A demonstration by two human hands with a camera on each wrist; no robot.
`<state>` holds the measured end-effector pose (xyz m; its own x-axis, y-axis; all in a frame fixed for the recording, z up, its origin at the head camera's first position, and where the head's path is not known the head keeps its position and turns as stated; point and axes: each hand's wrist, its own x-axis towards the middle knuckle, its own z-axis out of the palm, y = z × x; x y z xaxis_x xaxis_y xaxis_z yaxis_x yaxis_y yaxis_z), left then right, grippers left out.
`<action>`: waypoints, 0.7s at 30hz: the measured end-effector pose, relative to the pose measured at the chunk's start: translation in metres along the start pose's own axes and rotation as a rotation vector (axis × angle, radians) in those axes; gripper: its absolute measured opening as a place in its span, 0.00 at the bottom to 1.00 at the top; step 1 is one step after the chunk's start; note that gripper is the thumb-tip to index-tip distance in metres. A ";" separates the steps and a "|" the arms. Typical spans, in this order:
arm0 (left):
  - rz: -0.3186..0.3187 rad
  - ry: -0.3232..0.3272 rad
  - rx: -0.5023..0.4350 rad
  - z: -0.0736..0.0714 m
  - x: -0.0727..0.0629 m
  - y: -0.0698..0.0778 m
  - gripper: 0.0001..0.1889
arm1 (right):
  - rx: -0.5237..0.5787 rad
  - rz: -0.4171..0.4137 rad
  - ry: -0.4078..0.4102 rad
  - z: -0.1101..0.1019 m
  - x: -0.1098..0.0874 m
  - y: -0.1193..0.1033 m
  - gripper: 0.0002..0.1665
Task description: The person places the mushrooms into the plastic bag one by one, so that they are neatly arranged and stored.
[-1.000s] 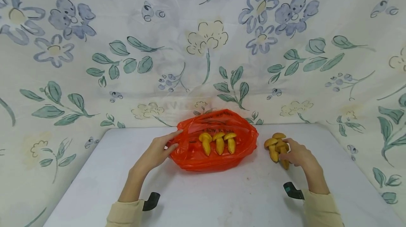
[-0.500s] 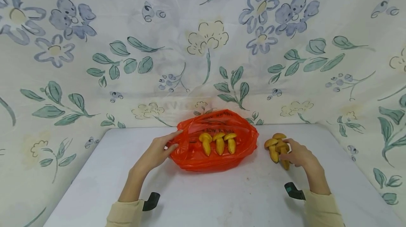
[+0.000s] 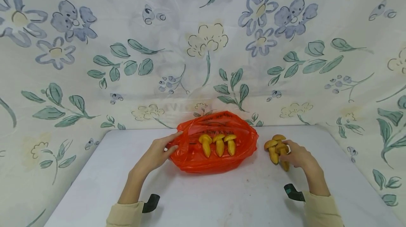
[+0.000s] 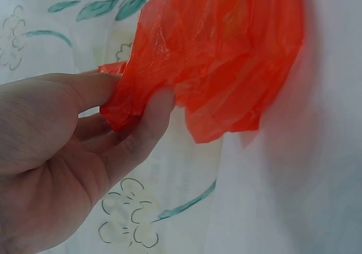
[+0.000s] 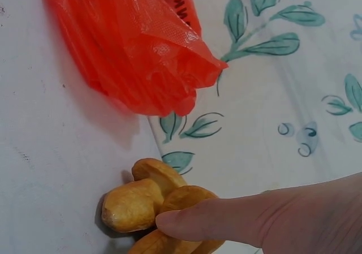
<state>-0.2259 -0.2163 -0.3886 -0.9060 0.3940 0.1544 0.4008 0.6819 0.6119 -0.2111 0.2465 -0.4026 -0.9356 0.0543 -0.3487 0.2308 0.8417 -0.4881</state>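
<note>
In the head view, your left hand (image 3: 154,154) pinches the left side of the red plastic bag (image 3: 190,165), which lies against the back edge of the white table (image 3: 253,198), roughly midway between its back corners. That hold probably steadies the slippery film and spreads the mouth, so it doesn't sag over the three yellow bolete-like mushrooms (image 3: 220,145) lying side by side in it, caps toward the back edge. Your right hand (image 3: 299,154) has thumb and fingers closed on the near mushroom (image 3: 281,148) of a second group of three, bunched between the bag and the table's right edge; the bunch likely sits apart to leave your fingers room. In the left wrist view you have a fold of film clamped between your fingers, just the rim, presumably so the opening isn't crushed; the film hides the mushrooms behind it. In the right wrist view your thumb lies across the near mushroom, perhaps for a light side grip, its neighbours touching it; your other fingers are hidden there.
</note>
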 end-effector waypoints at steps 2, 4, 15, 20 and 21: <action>0.000 0.000 0.000 0.000 0.000 0.000 0.28 | -0.002 -0.001 0.004 -0.001 0.000 0.000 0.43; 0.001 0.001 0.001 0.000 0.000 0.000 0.28 | 0.003 0.001 0.007 -0.001 0.000 0.000 0.43; -0.003 -0.001 0.000 -0.001 0.000 0.001 0.28 | 0.019 -0.025 0.033 -0.004 0.000 0.004 0.42; -0.003 -0.001 0.001 -0.001 -0.001 0.002 0.28 | 0.012 -0.038 0.049 -0.005 0.000 0.005 0.42; -0.002 -0.001 0.001 -0.001 -0.001 0.002 0.28 | 0.009 -0.041 0.050 -0.006 0.000 0.005 0.42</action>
<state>-0.2246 -0.2161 -0.3864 -0.9066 0.3933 0.1528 0.3994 0.6832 0.6113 -0.2114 0.2537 -0.4006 -0.9565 0.0473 -0.2878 0.1945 0.8388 -0.5086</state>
